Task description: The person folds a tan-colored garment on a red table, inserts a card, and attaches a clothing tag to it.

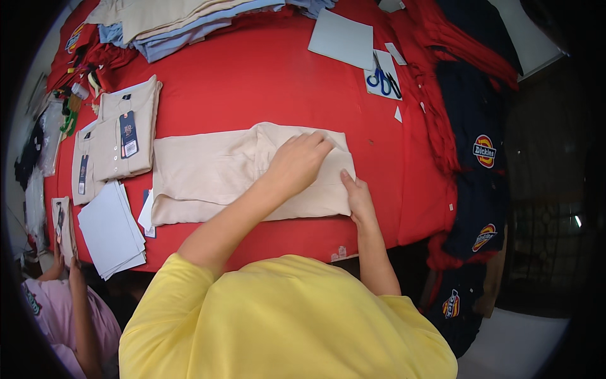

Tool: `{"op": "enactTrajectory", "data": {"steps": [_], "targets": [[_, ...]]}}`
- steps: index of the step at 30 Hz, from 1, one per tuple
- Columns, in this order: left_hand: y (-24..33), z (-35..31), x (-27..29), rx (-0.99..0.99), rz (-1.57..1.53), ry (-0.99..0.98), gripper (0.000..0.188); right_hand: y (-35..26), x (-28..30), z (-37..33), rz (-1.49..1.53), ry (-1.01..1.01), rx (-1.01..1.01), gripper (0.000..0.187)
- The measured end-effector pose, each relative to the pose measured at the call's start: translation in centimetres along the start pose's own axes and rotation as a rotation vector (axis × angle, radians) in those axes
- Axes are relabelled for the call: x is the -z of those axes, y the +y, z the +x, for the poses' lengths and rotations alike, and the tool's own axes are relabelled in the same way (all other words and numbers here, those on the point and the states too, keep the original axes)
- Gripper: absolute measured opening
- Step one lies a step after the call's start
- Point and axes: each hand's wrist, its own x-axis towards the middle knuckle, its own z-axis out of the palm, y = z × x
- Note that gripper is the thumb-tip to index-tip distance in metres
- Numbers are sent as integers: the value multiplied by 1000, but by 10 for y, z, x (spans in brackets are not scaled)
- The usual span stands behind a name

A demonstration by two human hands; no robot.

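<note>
Both hands, left hand (297,161) and right hand (358,196), press flat on beige shirt (208,174)

The left hand (300,161) presses flat on a beige folded shirt (214,174) on the red desk (265,76), while the right hand (358,197) pins the shirt's right edge; blue-handled scissors (382,79) lie well apart.

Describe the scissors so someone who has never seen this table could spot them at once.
Start at the red table and go to its far right side, beyond the beige shirt under both hands. The scissors lie on a small white card; their blue handles are unique here.
</note>
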Motion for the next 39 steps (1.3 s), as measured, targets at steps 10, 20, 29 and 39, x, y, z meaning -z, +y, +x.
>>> {"op": "enactTrajectory", "data": {"steps": [10, 20, 29, 39], "targets": [[-44, -119, 5, 266, -71, -13, 39, -35, -11, -9, -132, -137, 200, 41], [-103, -188, 141, 1040, -1093, 188, 55, -67, -152, -70, -693, -756, 449, 35], [-113, -207, 146, 1124, -1202, 429, 46, -3, -172, 0, -710, -195, 953, 18], [-148, -236, 118, 1059, 101, 382, 39, 0, -187, 13, -757, -357, 803, 10]]}}
